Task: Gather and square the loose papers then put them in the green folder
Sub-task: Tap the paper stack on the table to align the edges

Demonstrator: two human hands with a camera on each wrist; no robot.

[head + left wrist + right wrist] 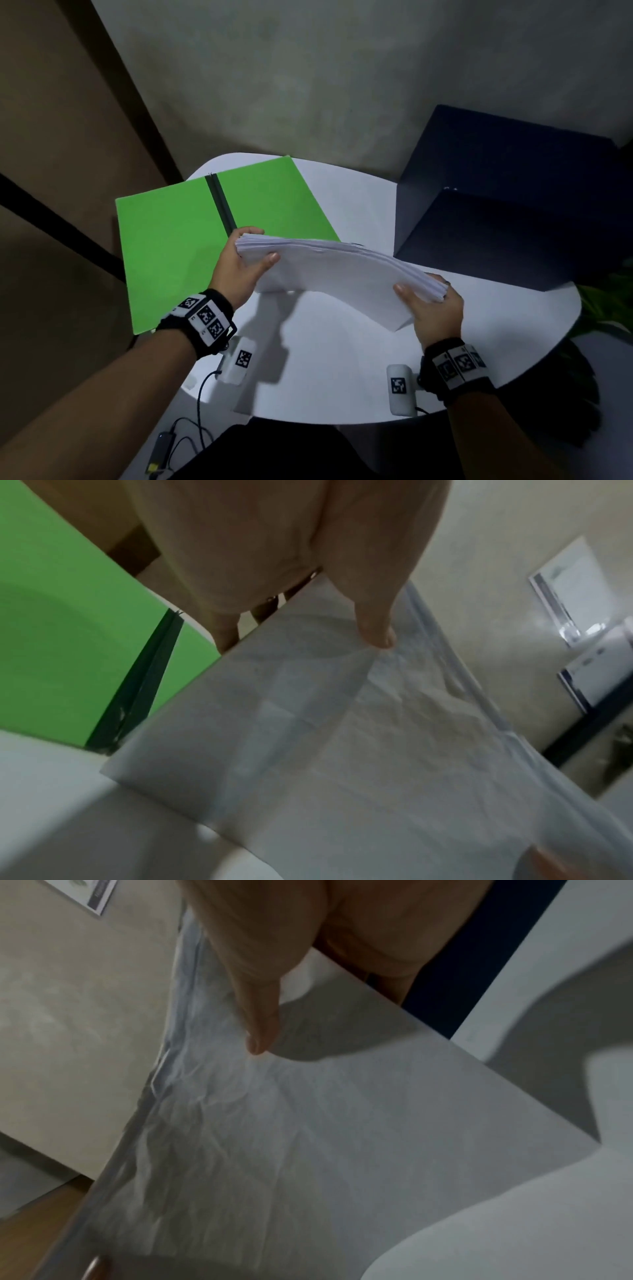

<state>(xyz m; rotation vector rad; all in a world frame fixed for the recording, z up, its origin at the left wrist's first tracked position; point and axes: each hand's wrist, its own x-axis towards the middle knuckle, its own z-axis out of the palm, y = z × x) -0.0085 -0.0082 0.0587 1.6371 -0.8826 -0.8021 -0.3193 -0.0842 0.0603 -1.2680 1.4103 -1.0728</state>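
A thick stack of white papers (pixel 335 274) is held above the white table, bowed upward in the middle. My left hand (pixel 246 260) grips its left end, thumb on the near face and fingers behind. My right hand (pixel 431 305) grips the right end the same way. The green folder (pixel 171 240) lies open and flat on the table at the left, its dark spine (pixel 221 204) running down the middle, partly behind the stack's left end. In the left wrist view the stack (pixel 342 737) fills the frame beside the folder (pixel 68 642); in the right wrist view my thumb presses the papers (pixel 308 1137).
A dark navy box (pixel 496 205) stands on the table at the right, close behind the stack's right end. The round white table (pixel 342 377) has its front edge near my body. Cables (pixel 191 435) hang at the lower left. Green leaves (pixel 603 308) show beyond the table's right edge.
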